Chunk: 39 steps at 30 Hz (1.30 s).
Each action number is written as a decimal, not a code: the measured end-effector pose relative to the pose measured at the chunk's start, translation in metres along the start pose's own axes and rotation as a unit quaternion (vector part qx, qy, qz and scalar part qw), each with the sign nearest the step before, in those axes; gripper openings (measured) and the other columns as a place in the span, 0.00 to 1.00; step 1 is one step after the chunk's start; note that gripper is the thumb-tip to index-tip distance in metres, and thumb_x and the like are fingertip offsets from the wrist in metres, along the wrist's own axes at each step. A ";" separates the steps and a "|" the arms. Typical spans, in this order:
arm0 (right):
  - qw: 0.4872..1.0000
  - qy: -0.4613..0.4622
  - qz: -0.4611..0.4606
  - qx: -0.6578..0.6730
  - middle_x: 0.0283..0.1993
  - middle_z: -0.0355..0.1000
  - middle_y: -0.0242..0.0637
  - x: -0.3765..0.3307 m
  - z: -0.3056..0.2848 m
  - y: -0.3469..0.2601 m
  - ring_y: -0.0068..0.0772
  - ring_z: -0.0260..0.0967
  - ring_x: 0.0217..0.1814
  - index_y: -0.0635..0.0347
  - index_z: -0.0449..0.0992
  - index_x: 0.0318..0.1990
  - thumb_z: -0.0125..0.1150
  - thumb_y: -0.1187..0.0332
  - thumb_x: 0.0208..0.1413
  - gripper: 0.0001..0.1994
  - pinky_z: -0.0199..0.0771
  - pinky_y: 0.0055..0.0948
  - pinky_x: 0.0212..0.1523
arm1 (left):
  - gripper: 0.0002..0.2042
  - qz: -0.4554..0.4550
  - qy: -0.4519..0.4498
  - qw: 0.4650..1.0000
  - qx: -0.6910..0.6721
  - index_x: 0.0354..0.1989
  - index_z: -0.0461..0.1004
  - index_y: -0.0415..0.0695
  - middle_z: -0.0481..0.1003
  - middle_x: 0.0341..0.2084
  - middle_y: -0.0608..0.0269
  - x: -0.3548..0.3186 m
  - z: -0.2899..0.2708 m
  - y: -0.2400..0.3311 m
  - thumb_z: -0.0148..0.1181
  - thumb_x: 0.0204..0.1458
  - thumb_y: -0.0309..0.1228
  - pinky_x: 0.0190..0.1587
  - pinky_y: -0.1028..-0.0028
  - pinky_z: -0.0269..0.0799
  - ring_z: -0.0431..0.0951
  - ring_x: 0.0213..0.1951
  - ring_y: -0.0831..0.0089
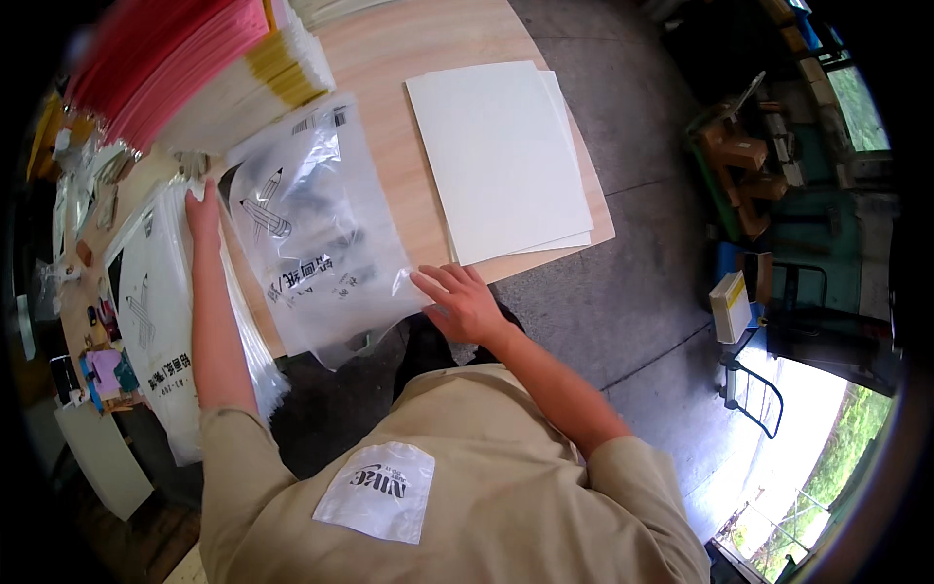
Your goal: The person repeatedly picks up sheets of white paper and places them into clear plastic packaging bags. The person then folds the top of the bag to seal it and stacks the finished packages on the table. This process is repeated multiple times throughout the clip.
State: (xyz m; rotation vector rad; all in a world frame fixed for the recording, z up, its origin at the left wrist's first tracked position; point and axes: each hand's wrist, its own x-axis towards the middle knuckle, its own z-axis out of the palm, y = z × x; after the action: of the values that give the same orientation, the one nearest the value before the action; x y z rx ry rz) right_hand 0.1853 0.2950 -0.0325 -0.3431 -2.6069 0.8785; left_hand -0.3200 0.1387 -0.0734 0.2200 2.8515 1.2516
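A clear plastic bag point(326, 224) printed with crossed pencils lies flat on the wooden table in front of me, its near end hanging past the edge. My right hand point(462, 304) is at the bag's near right corner, fingers stretched out and apart; the fingertips reach its edge. On the left, a stack of similar printed bags point(146, 302) overhangs the table. My left hand point(202, 214) rests at the far right edge of that stack, with thumb and a finger apart; its other fingers are hidden. White paper sheets point(506, 161) lie right of the single bag, slightly fanned.
A tall pile of pink, red and white sheets point(195, 78) stands at the far left of the table point(379, 49). Small items point(102, 365) clutter the left side. On the right are the concrete floor point(632, 243), brown cartons point(739, 151) and a metal-handled cart point(754, 389).
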 end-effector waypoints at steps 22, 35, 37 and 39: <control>0.902 -0.106 -0.357 -0.221 0.30 0.70 0.36 0.006 -0.024 0.169 0.34 0.71 0.32 0.61 0.74 0.35 0.55 0.69 0.48 0.08 0.71 0.31 0.22 | 0.10 0.111 -0.070 0.981 -0.145 0.46 0.74 0.36 0.79 0.38 0.56 -0.526 -0.008 0.162 0.58 0.56 0.22 0.49 0.69 0.72 0.79 0.43 0.65; 0.919 -0.146 -0.364 -0.030 0.38 0.73 0.38 -0.068 -0.130 0.100 0.35 0.73 0.34 0.63 0.74 0.40 0.63 0.70 0.45 0.14 0.75 0.31 0.24 | 0.20 -0.248 -0.365 0.768 -0.463 0.60 0.65 0.37 0.74 0.51 0.53 -0.465 0.145 0.132 0.51 0.60 0.31 0.54 0.59 0.73 0.76 0.51 0.59; 0.929 -0.211 -0.305 0.020 0.39 0.77 0.39 -0.066 -0.154 0.083 0.38 0.75 0.39 0.61 0.77 0.43 0.64 0.63 0.51 0.15 0.77 0.36 0.33 | 0.21 -0.271 -0.350 0.786 -0.432 0.61 0.64 0.38 0.74 0.51 0.53 -0.477 0.146 0.118 0.51 0.56 0.23 0.54 0.59 0.74 0.76 0.51 0.60; 0.966 -0.110 -0.226 0.059 0.42 0.78 0.39 -0.060 -0.176 0.099 0.40 0.76 0.43 0.59 0.79 0.42 0.70 0.60 0.49 0.16 0.78 0.36 0.41 | 0.24 -0.244 -0.380 0.765 -0.459 0.64 0.61 0.40 0.71 0.56 0.54 -0.481 0.129 0.130 0.51 0.57 0.23 0.57 0.59 0.71 0.74 0.55 0.61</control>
State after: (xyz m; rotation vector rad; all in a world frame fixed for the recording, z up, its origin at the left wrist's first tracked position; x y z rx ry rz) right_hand 0.3236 0.4453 0.0203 0.3924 -2.6448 0.9383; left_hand 0.1815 0.2539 -0.0843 -0.0516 1.2853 1.6960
